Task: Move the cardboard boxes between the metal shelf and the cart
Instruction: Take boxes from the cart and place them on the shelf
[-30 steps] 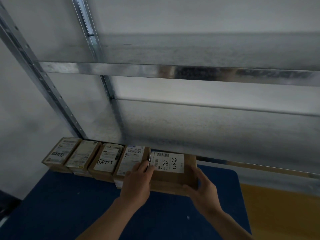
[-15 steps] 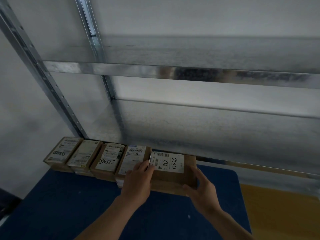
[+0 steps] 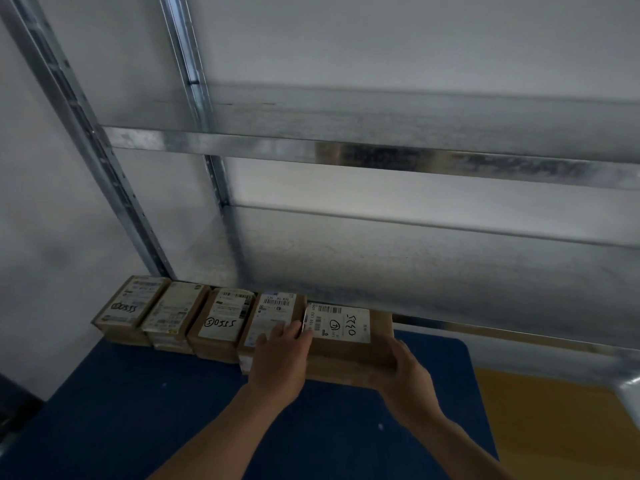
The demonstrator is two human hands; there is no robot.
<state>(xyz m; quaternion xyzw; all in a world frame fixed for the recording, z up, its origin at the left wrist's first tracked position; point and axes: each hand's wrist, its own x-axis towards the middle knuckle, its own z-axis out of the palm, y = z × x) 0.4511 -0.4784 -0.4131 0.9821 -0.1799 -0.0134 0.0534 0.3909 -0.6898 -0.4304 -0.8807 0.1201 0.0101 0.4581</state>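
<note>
Four cardboard boxes (image 3: 180, 313) line the blue cart's (image 3: 138, 410) far edge, touching. The fifth box (image 3: 377, 341) abuts them: the left hand (image 3: 280, 362) presses apparently straight fingers at its left edge, and the right hand (image 3: 405, 379) curls round its right near corner. Open cart lies rightward, below the metal shelf (image 3: 346, 154).

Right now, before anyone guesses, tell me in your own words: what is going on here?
A person is handling the rightmost box in a row of five on the blue cart, in front of the metal shelf. The left hand presses against its left end, beside the neighbouring box. The right hand grips its near right corner. The box seems to sit on the cart.
</note>
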